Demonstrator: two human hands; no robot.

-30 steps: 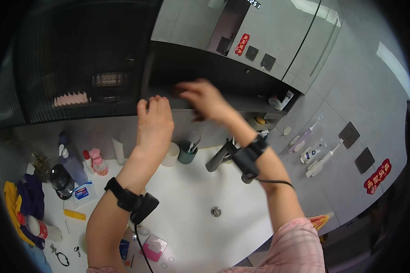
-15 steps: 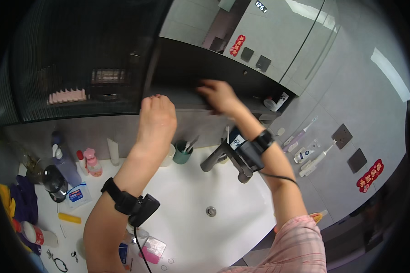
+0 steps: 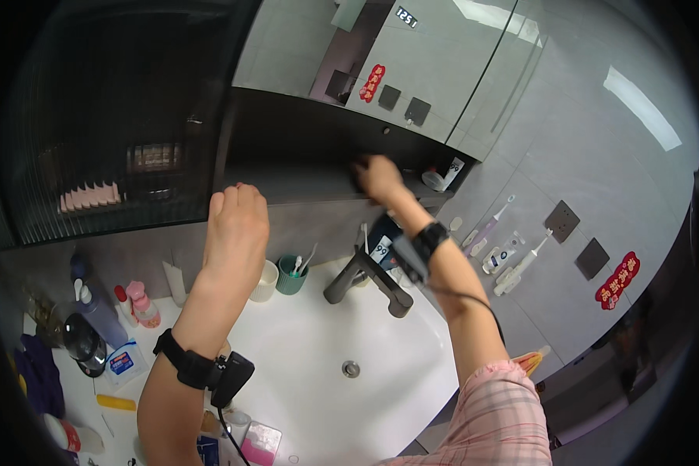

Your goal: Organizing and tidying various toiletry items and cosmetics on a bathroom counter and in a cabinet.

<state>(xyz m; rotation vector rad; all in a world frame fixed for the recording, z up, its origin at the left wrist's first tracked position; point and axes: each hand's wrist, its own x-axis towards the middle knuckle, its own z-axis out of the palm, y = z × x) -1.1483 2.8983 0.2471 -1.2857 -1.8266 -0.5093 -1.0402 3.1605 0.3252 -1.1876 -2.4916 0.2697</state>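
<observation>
1. Two bare hands are raised; the right grip (image 3: 381,179) is inside the dark shelf (image 3: 303,175), too blurred to tell whether its fingers are spread or pressed together, or pinch anything.
2. The left grip (image 3: 239,221) has its fingers bent and close together at the shelf's front edge; the tips are hidden, so I cannot tell what they hold.
3. The shelf runs beneath the mirrored cabinet (image 3: 427,70), above the basin (image 3: 396,373). It looks stiff and fixed, perhaps slippery if wet; its front lip seems the natural hold.
4. Near the right grip, at the shelf's right end, a pale round container (image 3: 433,180) is probably light, best taken by its sides.
5. Lower down, the white cup (image 3: 264,283) and green cup (image 3: 290,277) look rigid, possibly breakable; hold their outer walls.
</observation>
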